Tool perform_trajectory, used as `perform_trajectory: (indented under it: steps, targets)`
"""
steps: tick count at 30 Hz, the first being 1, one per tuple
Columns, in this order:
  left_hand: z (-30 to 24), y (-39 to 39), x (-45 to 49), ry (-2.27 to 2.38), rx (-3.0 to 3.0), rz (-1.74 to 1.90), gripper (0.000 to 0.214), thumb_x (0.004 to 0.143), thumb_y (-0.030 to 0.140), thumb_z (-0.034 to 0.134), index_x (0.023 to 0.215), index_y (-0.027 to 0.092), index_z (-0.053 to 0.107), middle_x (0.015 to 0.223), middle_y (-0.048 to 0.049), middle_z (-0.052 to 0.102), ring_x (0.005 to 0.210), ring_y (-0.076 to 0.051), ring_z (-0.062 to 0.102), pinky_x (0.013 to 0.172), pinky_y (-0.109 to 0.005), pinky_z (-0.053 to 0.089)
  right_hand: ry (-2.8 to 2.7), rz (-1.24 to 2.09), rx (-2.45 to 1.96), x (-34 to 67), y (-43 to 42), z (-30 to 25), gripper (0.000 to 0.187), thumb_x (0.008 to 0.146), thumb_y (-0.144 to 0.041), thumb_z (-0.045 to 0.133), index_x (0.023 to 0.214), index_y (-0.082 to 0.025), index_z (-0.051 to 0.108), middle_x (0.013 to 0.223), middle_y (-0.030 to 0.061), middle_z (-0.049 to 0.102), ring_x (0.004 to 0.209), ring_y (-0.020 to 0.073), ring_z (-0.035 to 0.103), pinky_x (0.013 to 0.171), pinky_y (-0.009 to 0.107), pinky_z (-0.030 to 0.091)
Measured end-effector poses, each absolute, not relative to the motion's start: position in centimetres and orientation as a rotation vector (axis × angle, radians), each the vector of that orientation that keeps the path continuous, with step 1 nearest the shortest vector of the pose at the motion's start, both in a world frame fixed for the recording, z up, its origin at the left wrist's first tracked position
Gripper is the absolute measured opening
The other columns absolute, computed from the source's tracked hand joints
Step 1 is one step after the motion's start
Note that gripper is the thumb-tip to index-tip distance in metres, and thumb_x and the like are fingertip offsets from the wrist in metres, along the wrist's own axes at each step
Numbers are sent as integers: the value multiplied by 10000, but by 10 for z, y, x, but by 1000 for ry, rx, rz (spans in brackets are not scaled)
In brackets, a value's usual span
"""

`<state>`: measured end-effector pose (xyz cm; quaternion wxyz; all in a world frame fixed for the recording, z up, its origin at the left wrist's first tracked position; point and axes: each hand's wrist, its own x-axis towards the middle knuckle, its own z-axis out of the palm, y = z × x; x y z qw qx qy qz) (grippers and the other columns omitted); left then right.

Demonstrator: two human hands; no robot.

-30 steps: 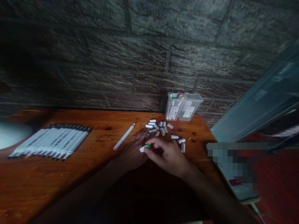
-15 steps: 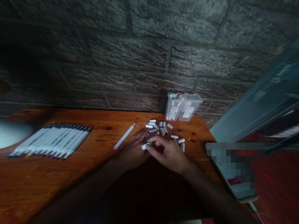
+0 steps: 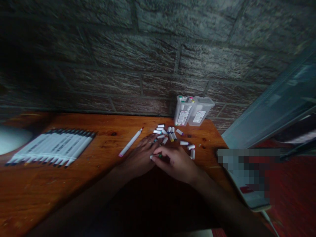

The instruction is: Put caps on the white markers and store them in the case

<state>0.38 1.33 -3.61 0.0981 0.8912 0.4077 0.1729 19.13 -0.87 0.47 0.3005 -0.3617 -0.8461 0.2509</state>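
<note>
My right hand (image 3: pixel 174 161) is closed in a pinch on a small white marker cap with a green end (image 3: pixel 156 156), held just above the wooden table (image 3: pixel 37 191). My left hand (image 3: pixel 140 155) lies flat beside it with fingers stretched out, a ring on one finger, its tips among several loose marker caps (image 3: pixel 170 135). A single uncapped white marker (image 3: pixel 130 142) lies to the left of my hands.
A row of several white markers (image 3: pixel 51 148) lies at the left. Two clear plastic marker boxes (image 3: pixel 194 111) stand against the brick wall. A white rounded object (image 3: pixel 12 140) sits at the far left edge. A flat device with a cable (image 3: pixel 249 194) rests at the right.
My right hand has lowered slightly and curled further over the green-ended cap, so less of the cap shows. My left hand has stayed flat on the table.
</note>
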Motion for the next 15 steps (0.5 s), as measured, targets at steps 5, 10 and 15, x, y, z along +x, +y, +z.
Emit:
perform_trajectory:
  steps: [5, 10, 15]
  targets:
    - [-38, 14, 1, 1216, 2629, 532, 604, 928, 218, 504, 1513, 164, 363, 1581, -134, 357, 1468, -325, 294, 1210, -453, 246, -2277, 667, -969, 190, -11, 6, 139, 942, -302, 581, 971, -209, 680, 804, -6, 710, 656, 111, 616, 615, 221, 401]
    - [-41, 15, 0, 1206, 2634, 586, 619, 906, 183, 531, 1505, 199, 376, 1591, -120, 342, 1455, -319, 328, 1210, -460, 260, -2223, 661, -900, 190, -9, 5, 117, 932, -275, 589, 957, -209, 682, 874, 11, 734, 777, 133, 661, 715, 227, 444]
    - [-41, 14, 2, 1263, 2573, 601, 545, 961, 317, 491, 1488, 214, 399, 1543, -123, 423, 1448, -322, 345, 1184, -491, 313, -2065, 629, -959, 193, -4, 8, 120, 916, -267, 597, 936, -220, 705, 785, -12, 716, 676, 120, 635, 660, 226, 447]
